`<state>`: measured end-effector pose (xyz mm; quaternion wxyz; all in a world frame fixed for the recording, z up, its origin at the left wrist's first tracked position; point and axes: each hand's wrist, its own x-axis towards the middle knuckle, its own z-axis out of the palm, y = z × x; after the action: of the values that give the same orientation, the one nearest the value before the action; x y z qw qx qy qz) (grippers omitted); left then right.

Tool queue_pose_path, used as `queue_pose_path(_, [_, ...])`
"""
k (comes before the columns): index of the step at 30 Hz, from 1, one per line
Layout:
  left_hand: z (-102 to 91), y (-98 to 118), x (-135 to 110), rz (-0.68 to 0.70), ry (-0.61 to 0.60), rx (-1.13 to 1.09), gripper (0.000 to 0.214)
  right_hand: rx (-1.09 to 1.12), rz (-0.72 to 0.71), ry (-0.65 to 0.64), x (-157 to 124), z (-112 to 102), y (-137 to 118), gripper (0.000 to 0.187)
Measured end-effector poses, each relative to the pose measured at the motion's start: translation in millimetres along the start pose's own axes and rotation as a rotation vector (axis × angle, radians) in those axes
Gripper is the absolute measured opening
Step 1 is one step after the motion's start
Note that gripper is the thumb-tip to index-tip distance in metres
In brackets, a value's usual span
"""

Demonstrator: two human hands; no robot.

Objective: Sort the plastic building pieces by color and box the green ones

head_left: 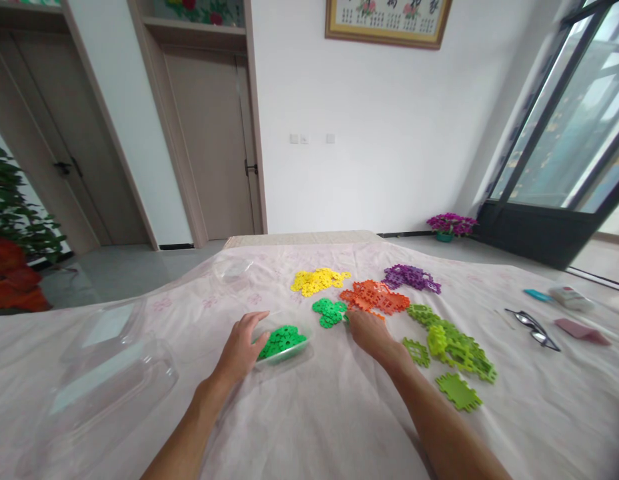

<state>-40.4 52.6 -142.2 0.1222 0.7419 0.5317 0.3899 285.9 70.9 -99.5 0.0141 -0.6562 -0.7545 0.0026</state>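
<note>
My left hand point(242, 343) is curled round the left end of a small clear plastic box point(289, 353), thumb and fingers bent about its rim. Green toothed plastic discs point(283, 340) are heaped inside the box. To its right, a small cluster of loose green discs point(329, 312) lies on the cloth. My right hand point(370, 331) is beside that cluster, its fingers closed and pointing down, with a bit of green showing at the fingertips. The fingers partly cover the near edge of an orange pile of interlocking plastic pieces point(376, 297).
A floral cloth point(269, 440) covers the table. Beyond lie yellow discs point(316, 281) and purple pieces point(412, 277). Lime-green pieces point(459, 347) lie right, near eyeglasses point(534, 328), a pink cloth point(582, 331) and a white packet point(570, 299). Clear plastic containers point(104, 380) stand left.
</note>
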Motion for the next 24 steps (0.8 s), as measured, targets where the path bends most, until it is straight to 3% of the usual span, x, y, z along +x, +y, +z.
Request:
queue_pose_path(5, [0.2,-0.7,0.5,0.010,0.009,-0.001,0.042,0.074,0.040,0.063,0.6,2.5,6.7,0.031])
queue_pose_path(8, [-0.6,0.0,0.3,0.011,0.021,-0.007,0.042,0.227,0.020,0.143,1.0,-1.8,3.6,0.030])
queue_pose_path(14, [-2.0,1.2,-0.3,0.002,0.014,-0.015,0.041,0.573,-0.235,0.411,-7.4,-9.6,-33.3,0.036])
queue_pose_path(18, [-2.1,2.3,0.1,-0.002,0.012,-0.008,0.040,0.541,-0.465,0.346,-17.2,-5.0,-57.9,0.041])
queue_pose_path(20, [-2.1,2.9,0.1,-0.002,0.012,-0.002,0.040,0.517,-0.509,0.285,-18.4,-3.1,-60.3,0.044])
queue_pose_path(24, [-2.4,4.3,-0.2,0.004,0.012,-0.004,0.041,0.461,-0.297,0.254,-10.0,0.9,-44.3,0.045])
